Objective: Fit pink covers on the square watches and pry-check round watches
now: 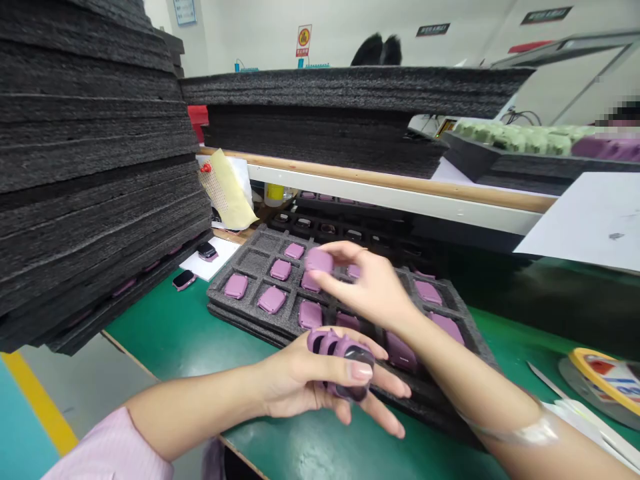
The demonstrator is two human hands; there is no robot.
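Charcoal foam tray (249, 261) sits on the green tabletop (160, 320) near its front edge, and its square pockets keep the mauve watch units (273, 300) apart, I judge so that their surfaces do not rub. My right hand (373, 290) is partly closed, pinching one unit (319, 261) between thumb and fingertips just above the pockets. My left hand (320, 377) is half open, with several units (330, 343) bunched between thumb and spread fingers over the tray's near edge. Working over the tray keeps any slip above soft foam. Stacks of similar foam sheets (90, 167) stand at the tabletop's left edge, probably kept within reach, beside two units on a white sheet (200, 270).
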